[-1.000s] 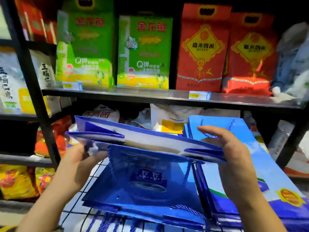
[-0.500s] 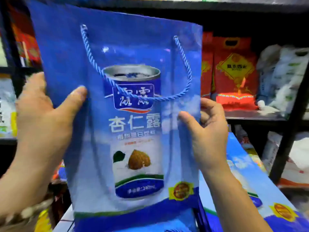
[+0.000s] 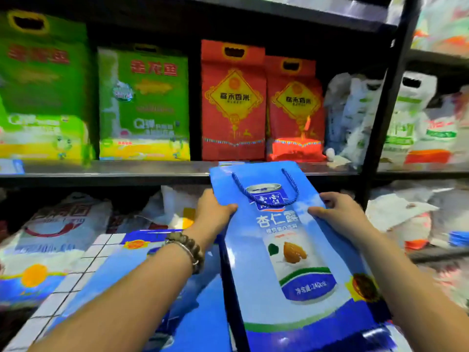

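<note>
Head view: store shelving (image 3: pixel 127 171) holds rice bags. Over the wire rack (image 3: pixel 83 260), toward its right edge, the left hand (image 3: pixel 215 214) and right hand (image 3: pixel 340 214) pinch the side edges of the flattened blue gift bag (image 3: pixel 291 250), thumbs on its front. An uneven release would probably slide it off the bag stack (image 3: pixel 152 275).

One head-worn wide-angle camera looks forward and slightly down, near the store shelf (image 3: pixel 114 171).

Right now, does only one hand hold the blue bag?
No, the left hand and right hand each grip a side of the blue bag.
</note>
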A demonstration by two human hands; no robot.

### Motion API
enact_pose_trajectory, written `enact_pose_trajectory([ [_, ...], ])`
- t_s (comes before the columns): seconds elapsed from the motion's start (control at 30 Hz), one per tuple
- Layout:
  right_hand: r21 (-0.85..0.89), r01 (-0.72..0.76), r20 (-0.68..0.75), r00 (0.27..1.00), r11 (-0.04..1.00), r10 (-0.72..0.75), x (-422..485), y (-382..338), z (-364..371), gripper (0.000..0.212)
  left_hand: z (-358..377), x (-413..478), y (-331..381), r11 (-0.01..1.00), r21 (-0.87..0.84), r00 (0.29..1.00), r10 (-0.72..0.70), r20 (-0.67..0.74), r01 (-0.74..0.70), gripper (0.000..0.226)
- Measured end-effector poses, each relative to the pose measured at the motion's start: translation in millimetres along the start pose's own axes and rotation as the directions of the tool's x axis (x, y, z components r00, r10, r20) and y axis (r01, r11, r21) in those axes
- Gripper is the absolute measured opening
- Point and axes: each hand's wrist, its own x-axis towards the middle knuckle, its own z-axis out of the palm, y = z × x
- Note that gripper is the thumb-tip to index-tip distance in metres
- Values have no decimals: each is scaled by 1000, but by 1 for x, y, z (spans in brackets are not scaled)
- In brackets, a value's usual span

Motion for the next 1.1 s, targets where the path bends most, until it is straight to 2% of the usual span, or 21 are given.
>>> enact_pose_trajectory([
  [0.1, -124, -74, 62, 995, 990, 82, 8, 34, 26, 32, 22, 10, -31, 952, 300, 998, -66, -12, 66, 36],
  [0.2, -287, -87, 87, 989, 954, 116, 11, 60, 53, 37, 30, 8, -47, 792, 600, 992, -128, -21, 115, 59],
  [0.23, -340, -75, 80, 991, 937, 109, 11, 64, 59, 39, 32, 5, -49, 725, 685, 996, -82, -30, 80, 65],
  [0.3, -419, -21, 29, 999, 908, 37, 7, 61, 64, 42, 38, 3, -51, 611, 783, 990, 138, 35, -113, 63],
  [0.37, -464, 118, 6, 991, 878, -130, 3, 46, 68, 39, 49, 5, -47, 512, 797, 941, 269, 204, -319, 55],
  [0.43, -479, 257, 86, 965, 839, -246, -5, 27, 75, 34, 63, 10, -47, 445, 809, 923, 204, 326, -384, 51],
  [0.47, -472, 283, 141, 959, 835, -246, -10, 22, 80, 34, 69, 13, -50, 431, 821, 926, 151, 345, -376, 53],
  [0.63, -416, 286, 348, 927, 863, -139, -29, 33, 96, 58, 88, 25, -79, 341, 862, 923, 52, 381, -375, 63],
  [0.73, -444, 279, 466, 883, 852, -47, -33, 38, 101, 99, 92, 26, -88, 350, 861, 921, 15, 389, -369, 63],
  [0.77, -459, 271, 495, 869, 846, -10, -33, 38, 103, 103, 93, 26, -90, 356, 858, 919, 7, 394, -371, 64],
  [0.87, -486, 264, 556, 829, 833, 61, -32, 38, 106, 88, 93, 26, -94, 370, 851, 915, -9, 404, -373, 64],
  [1.0, -510, 279, 569, 819, 814, 75, -32, 38, 106, 88, 94, 23, -100, 389, 846, 918, -3, 396, -364, 64],
  [1.1, -507, 276, 567, 820, 817, 75, -34, 34, 106, 88, 91, 27, -96, 388, 843, 904, -55, 424, -372, 65],
])
